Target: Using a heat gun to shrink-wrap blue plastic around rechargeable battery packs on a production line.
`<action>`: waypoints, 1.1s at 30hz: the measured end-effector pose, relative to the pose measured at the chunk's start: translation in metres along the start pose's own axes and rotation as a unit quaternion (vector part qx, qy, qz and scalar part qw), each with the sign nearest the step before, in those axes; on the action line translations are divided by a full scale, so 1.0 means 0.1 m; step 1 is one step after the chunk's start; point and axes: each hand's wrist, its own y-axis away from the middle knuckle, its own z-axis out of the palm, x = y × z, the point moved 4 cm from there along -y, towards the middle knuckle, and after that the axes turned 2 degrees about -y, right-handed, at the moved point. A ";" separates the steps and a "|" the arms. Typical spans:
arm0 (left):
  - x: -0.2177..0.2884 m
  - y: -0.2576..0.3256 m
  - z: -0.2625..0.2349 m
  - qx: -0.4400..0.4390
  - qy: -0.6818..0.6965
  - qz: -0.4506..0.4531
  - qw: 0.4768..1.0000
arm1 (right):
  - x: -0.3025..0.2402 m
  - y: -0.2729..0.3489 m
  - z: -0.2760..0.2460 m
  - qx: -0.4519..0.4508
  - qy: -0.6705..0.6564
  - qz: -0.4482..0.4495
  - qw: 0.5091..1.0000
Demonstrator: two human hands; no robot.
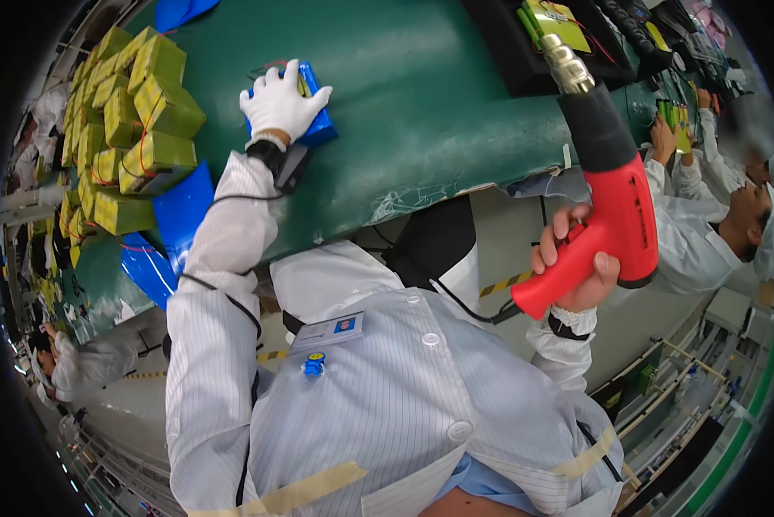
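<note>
My right hand (576,250), bare, is wrapped around the handle of a red heat gun (619,215). The gun's black collar and metal nozzle (568,65) point up and away, over the bench side. My left hand (285,103), in a white glove, lies with spread fingers on top of a blue-wrapped battery pack (320,127) on the green bench. The glove covers most of the pack; a bit of yellow and a thin red wire show at its far side.
Yellow battery packs (158,159) with red wires are stacked at the left of the green bench mat (387,112). Blue wrap sheets (184,207) lie beside them. A black tray (512,73) stands at the far right. Co-workers (705,207) work at the right.
</note>
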 end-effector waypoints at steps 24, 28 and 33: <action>-0.96 1.79 0.36 -0.028 0.403 -0.041 0.914 | 0.20 -0.11 1.40 0.015 0.487 0.251 0.837; -0.94 1.88 0.39 -0.040 0.431 -0.058 0.899 | 0.27 -0.15 1.58 0.006 0.496 0.257 0.830; -0.93 1.96 0.49 -0.083 0.501 -0.092 0.857 | 0.34 -0.18 1.66 -0.007 0.494 0.280 0.823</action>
